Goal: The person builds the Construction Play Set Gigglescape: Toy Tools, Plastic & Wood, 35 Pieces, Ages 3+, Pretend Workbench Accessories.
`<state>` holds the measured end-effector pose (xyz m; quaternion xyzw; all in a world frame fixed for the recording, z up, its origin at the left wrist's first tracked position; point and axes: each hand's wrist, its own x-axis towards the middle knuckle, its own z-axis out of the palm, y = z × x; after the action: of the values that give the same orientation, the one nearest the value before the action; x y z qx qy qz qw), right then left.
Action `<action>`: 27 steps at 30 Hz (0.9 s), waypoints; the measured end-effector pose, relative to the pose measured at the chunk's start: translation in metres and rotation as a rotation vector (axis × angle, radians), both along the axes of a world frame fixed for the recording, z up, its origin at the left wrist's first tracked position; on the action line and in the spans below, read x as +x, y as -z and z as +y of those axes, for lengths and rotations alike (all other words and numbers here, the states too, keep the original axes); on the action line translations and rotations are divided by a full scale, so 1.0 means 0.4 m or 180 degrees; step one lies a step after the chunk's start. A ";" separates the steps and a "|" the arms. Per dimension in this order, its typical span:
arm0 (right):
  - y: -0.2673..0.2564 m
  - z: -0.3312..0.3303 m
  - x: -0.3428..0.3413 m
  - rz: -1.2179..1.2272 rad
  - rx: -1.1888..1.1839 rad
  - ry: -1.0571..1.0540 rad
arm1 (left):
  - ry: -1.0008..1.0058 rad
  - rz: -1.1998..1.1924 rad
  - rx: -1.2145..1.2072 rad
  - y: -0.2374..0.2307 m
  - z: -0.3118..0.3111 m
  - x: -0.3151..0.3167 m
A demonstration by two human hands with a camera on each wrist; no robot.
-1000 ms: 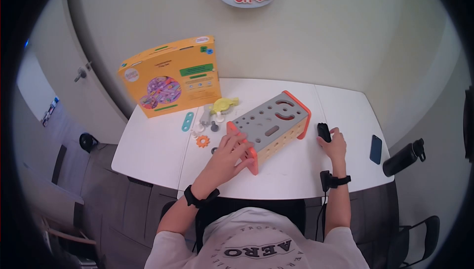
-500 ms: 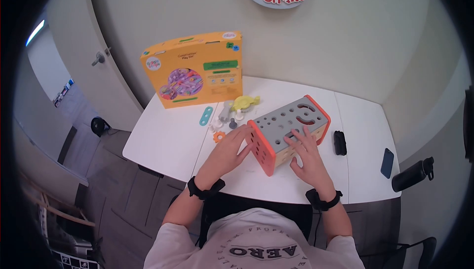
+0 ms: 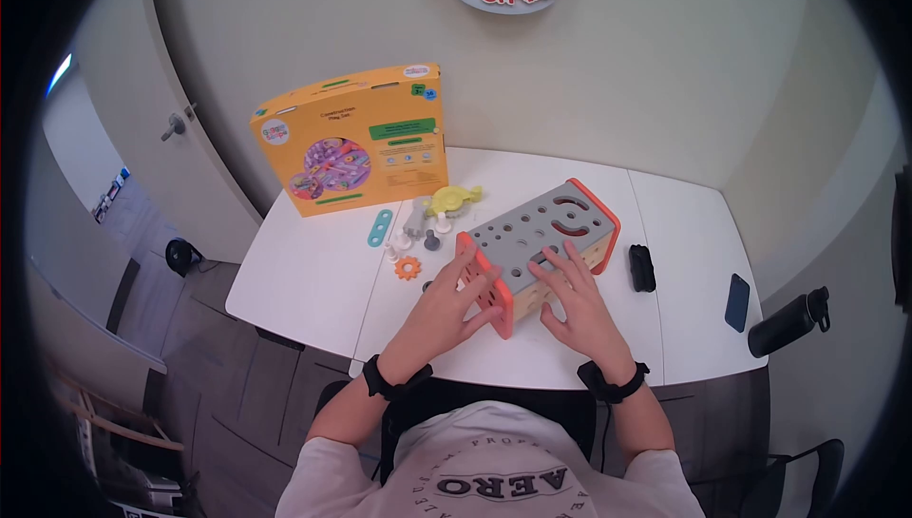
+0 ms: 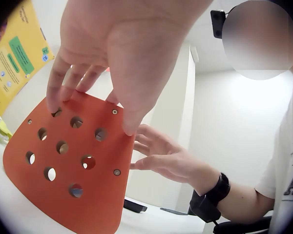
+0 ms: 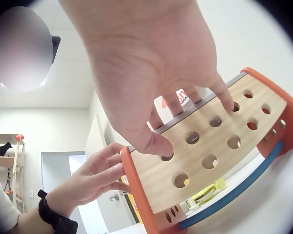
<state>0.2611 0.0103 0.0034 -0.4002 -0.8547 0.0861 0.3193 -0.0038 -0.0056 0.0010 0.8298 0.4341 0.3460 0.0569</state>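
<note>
A toy workbench [image 3: 530, 230], with a grey holed top, wooden side panel [image 5: 208, 141] and orange end panel [image 4: 68, 161], stands diagonally on the white table. My left hand [image 3: 442, 314] holds the near left end, fingers over the panel's upper edge and thumb by its side edge. The right hand [image 3: 584, 323] rests on the workbench with its fingers spread, several over the top edge; its thumb is against the holed side. Left of the workbench lie a yellow toy piece [image 3: 454, 200], a turquoise strip [image 3: 380, 228], an orange gear [image 3: 408, 268] and several white and grey bolts.
A yellow play-set box [image 3: 351, 143] stands at the back left. To the right lie a black case-like object [image 3: 642, 268], a phone [image 3: 737, 302] and a black bottle [image 3: 788, 323] near the table's right edge. The wall is behind.
My right hand has let go of the black object at the right and moved left onto the workbench. The left hand has stayed at the orange end, and its fingers have shifted slightly.
</note>
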 end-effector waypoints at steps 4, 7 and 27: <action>0.002 0.004 -0.002 -0.0030 -0.0042 -0.0008 | 0.0026 0.0023 0.0089 0.014 0.011 -0.006; 0.004 0.004 -0.003 -0.0048 0.0035 -0.0002 | 0.0039 0.0009 0.0045 0.009 0.011 -0.009; 0.009 0.005 -0.005 -0.0082 0.0082 -0.0006 | 0.0111 -0.0186 -0.0090 -0.007 0.013 -0.019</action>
<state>0.2592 0.0122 -0.0003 -0.3963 -0.8601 0.0702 0.3133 -0.0114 -0.0003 0.0038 0.8259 0.4225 0.3629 0.0873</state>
